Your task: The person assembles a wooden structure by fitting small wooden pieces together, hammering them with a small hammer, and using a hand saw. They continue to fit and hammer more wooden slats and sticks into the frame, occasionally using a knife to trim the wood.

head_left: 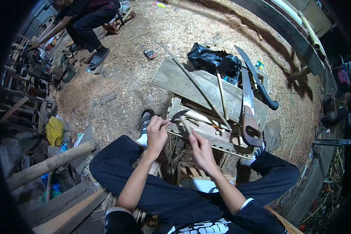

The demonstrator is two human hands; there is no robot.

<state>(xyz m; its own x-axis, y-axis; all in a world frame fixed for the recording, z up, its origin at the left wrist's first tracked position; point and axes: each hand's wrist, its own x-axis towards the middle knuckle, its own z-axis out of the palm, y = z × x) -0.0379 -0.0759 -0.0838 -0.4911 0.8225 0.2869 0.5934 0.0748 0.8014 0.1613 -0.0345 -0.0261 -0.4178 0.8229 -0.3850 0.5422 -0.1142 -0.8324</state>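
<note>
My right hand (202,150) is closed around the pale wooden handle of a hammer (186,124). The hammer's dark head points left, close to the fingers of my left hand (156,134). That hand is closed in a pinch, and whatever lies between its fingertips is too small to make out. Both hands are above the near left edge of a low wooden workbench (218,142). A handsaw (250,124) lies on the bench's right side, and a machete (257,76) with a black handle rests beyond it. Thin wooden strips (197,85) lie across the boards.
A crumpled black plastic bag (212,58) sits at the bench's far side. Under my hands, between my legs, is a small wooden crate (191,173). A bamboo pole (52,165) and scrap wood lie left. Another person (87,23) bends over at upper left. Shavings cover the ground.
</note>
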